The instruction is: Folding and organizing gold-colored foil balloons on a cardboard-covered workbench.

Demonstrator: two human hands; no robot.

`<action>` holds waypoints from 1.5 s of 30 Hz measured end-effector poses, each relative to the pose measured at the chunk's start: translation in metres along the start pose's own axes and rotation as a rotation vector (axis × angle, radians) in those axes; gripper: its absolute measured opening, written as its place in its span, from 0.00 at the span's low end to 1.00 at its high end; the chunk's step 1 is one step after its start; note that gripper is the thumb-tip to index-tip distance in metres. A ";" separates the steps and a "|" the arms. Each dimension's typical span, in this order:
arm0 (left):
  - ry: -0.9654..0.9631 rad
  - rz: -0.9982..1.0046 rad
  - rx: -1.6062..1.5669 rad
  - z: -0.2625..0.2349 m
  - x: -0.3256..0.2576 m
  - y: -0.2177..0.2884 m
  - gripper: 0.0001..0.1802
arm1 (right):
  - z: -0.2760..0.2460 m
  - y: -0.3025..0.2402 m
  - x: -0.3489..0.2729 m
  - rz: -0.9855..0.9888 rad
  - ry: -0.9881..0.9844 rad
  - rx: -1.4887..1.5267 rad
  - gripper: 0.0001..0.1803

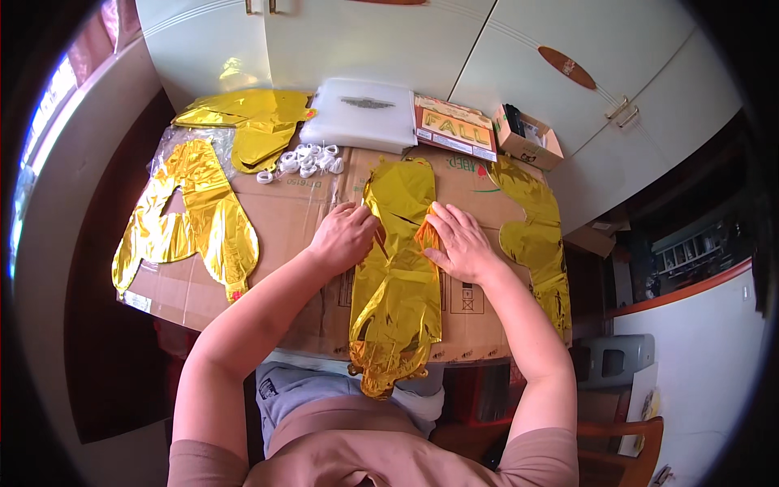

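A flat gold foil balloon (395, 288) lies lengthwise in front of me on the cardboard, its near end hanging over the table edge toward my lap. At its left edge, the curled fingers of my left hand (345, 235) are closed on the foil. My right hand (462, 242) rests on the right edge, fingers stretched out and thumb apart, beside a crumpled orange-tinted fold (425, 236). Another gold foil balloon (195, 213), shaped like a letter, is spread out at the left. A further gold foil piece (535, 231) lies along the right side.
Brown cardboard (296, 219) covers the table. Along its back are folded gold foil (264, 122), small coils of white cord (311, 160), a stack of clear plastic bags (357, 114), a printed flat package (456, 128) and a small open box (531, 144). Pale cabinets (365, 40) stand behind.
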State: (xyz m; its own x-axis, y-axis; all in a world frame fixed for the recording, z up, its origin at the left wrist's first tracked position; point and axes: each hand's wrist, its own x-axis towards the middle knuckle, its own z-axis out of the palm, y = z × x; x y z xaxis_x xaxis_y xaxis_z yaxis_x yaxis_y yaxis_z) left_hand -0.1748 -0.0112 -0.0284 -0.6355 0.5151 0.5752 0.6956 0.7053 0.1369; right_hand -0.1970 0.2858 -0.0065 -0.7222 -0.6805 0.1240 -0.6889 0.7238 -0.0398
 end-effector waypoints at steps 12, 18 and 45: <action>0.122 -0.041 -0.052 -0.015 0.009 0.007 0.08 | -0.005 0.004 0.004 -0.026 -0.023 0.011 0.38; 0.052 0.198 -0.291 0.011 0.044 0.013 0.13 | -0.014 -0.001 0.007 0.025 -0.094 0.008 0.41; -0.198 0.125 -0.391 0.019 0.046 0.020 0.21 | 0.005 0.041 0.075 0.024 0.178 -0.144 0.22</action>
State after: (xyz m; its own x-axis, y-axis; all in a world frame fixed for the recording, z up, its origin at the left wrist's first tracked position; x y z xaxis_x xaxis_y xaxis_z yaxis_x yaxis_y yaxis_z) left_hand -0.1964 0.0354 -0.0146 -0.5637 0.6946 0.4469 0.8213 0.4142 0.3922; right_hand -0.2797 0.2641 -0.0037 -0.7071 -0.6412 0.2980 -0.6463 0.7571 0.0954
